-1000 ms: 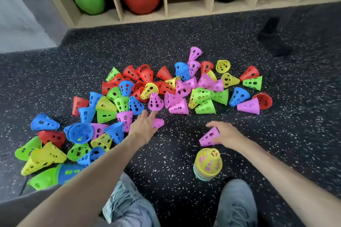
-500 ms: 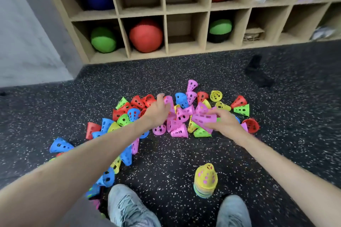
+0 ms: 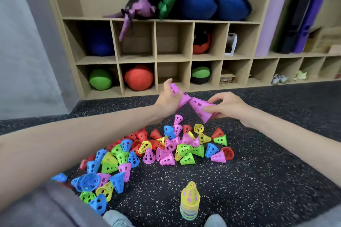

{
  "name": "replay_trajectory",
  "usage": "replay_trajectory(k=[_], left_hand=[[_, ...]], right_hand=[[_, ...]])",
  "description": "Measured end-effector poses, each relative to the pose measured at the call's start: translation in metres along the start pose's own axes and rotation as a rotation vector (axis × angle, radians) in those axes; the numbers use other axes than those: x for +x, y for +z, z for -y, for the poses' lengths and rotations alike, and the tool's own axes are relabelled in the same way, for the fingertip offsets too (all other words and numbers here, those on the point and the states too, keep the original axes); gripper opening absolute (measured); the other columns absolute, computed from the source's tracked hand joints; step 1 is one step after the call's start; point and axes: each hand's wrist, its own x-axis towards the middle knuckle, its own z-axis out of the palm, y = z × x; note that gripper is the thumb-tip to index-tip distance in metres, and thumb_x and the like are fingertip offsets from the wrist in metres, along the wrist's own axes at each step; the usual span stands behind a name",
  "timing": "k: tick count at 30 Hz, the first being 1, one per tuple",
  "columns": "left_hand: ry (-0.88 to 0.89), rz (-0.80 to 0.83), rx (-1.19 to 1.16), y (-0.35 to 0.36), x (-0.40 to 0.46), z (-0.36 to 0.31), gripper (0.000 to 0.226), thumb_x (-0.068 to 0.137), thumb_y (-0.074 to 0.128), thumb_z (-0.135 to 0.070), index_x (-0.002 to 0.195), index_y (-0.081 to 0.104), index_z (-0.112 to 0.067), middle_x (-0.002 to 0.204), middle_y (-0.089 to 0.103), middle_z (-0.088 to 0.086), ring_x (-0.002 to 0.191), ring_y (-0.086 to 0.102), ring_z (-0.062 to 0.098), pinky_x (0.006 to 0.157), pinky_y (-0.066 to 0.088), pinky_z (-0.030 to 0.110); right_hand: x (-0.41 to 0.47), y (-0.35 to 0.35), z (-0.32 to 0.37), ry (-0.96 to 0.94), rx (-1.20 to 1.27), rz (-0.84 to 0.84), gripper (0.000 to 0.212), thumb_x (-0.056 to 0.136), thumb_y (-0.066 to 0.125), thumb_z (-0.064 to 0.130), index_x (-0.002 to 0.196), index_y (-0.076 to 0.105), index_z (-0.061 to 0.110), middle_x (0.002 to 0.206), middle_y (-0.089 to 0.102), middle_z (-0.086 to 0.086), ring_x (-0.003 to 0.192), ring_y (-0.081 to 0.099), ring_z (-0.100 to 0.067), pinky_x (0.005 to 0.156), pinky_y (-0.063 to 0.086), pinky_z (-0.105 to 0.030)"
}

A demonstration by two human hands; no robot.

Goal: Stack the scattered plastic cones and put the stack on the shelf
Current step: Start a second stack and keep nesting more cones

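Nearest, by the shoes: a started stack (image 3: 190, 202) of cones, yellow on top, upright on the dark floor (image 3: 258, 180). Beyond the stack, spread toward the shelf: the heap of loose cones (image 3: 166, 151), many colours, most lying on their sides. Above the far edge of the heap, both hands raised. In the left hand (image 3: 167, 100), a pink cone (image 3: 180, 96), fingers curled around it. In the right hand (image 3: 228, 106), a second pink cone (image 3: 202, 109), pinched between thumb and fingers near its wide end, narrow tip toward the left cone. Cones close together, perhaps touching at the edges, not yet nested. Farthest: the shelf (image 3: 184, 57) with balls in its boxes.

Step in hand, probably: joining the two pink cones. To do well: line up the axes first, tip into the open mouth, then push softly until seated; no squeezing of the thin perforated walls. Forearms stretched forward, wrists turned inward toward each other.
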Motion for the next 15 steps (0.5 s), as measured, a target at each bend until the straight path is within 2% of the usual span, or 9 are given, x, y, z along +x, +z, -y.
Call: replay_trajectory(k=[3,5,7,10,13,15], left_hand=[[0.095,0.005,-0.128,0.0,-0.015,-0.025,0.053,0.106,0.051,-0.029,0.151,0.024,-0.026,0.103,0.063,0.005,0.084,0.062,0.027,0.089,0.058,0.06],[0.131,-0.003,-0.197,0.0,-0.023,-0.038,0.046,0.103,0.058,-0.028,0.142,0.032,-0.026,0.107,0.061,0.006,0.086,0.063,0.027,0.085,0.059,0.061],[0.137,0.022,-0.244,0.003,-0.03,-0.049,0.042,0.101,0.063,-0.025,0.134,0.036,-0.023,0.115,0.062,0.013,0.087,0.064,0.026,0.083,0.062,0.056],[0.168,0.076,-0.27,0.009,-0.036,-0.064,0.039,0.098,0.069,-0.021,0.124,0.04,-0.019,0.112,0.062,0.015,0.086,0.066,0.023,0.075,0.064,0.041],[0.216,0.112,-0.265,0.013,-0.036,-0.077,0.041,0.093,0.075,-0.017,0.119,0.044,-0.016,0.113,0.062,0.01,0.1,0.071,0.026,0.077,0.065,0.04],[0.237,0.115,-0.232,0.014,-0.033,-0.079,0.044,0.088,0.081,-0.02,0.116,0.047,-0.017,0.114,0.061,0.011,0.096,0.071,0.024,0.075,0.065,0.037]], right_hand=[[-0.02,-0.028,0.017,-0.043,-0.009,0.014,0.035,0.082,0.084,0.02,0.113,0.069,0.012,0.098,0.073,-0.005,0.073,0.074,-0.01,0.058,0.055,-0.013],[-0.03,-0.04,0.024,-0.061,0.044,0.03,0.034,0.084,0.083,0.017,0.114,0.068,0.01,0.096,0.075,-0.005,0.073,0.076,-0.013,0.061,0.057,-0.015],[-0.035,-0.048,0.028,-0.082,0.107,0.026,0.037,0.083,0.083,0.016,0.116,0.068,0.009,0.098,0.077,-0.008,0.08,0.077,-0.016,0.067,0.06,-0.019],[-0.042,-0.055,0.033,-0.111,0.185,0.008,0.041,0.082,0.083,0.011,0.12,0.067,0.009,0.108,0.073,-0.006,0.089,0.076,-0.016,0.07,0.061,-0.022],[-0.047,-0.059,0.033,-0.156,0.231,-0.003,0.049,0.083,0.079,0.003,0.129,0.061,0.008,0.111,0.072,-0.017,0.09,0.075,-0.022,0.069,0.063,-0.025],[-0.05,-0.064,0.028,-0.192,0.258,-0.028,0.052,0.086,0.075,-0.001,0.133,0.056,0.01,0.11,0.072,-0.02,0.088,0.075,-0.024,0.07,0.064,-0.029]])
